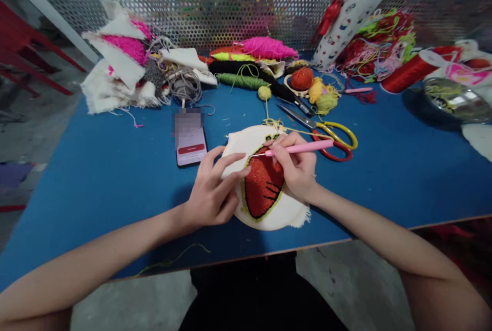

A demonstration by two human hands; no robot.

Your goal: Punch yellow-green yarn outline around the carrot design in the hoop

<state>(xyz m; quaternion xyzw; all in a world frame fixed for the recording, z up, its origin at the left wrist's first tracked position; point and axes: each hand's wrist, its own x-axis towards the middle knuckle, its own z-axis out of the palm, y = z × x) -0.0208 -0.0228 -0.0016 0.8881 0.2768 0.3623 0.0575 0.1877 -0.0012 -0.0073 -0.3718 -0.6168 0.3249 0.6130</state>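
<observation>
A round embroidery hoop with white cloth lies on the blue table in front of me. The cloth carries a red patch with black lines and a yellow-green border. My left hand rests on the hoop's left side, fingers spread over the cloth and pressing it down. My right hand is closed around a pink punch needle, whose metal tip points left over the cloth. A yellow-green thread runs from the needle toward a small yarn ball.
A phone lies left of the hoop. Scissors with yellow and red handles lie to the right. Yarn skeins, balls and cloth scraps crowd the back, with a red thread cone, a patterned tumbler, a metal bowl and a perforated wall behind.
</observation>
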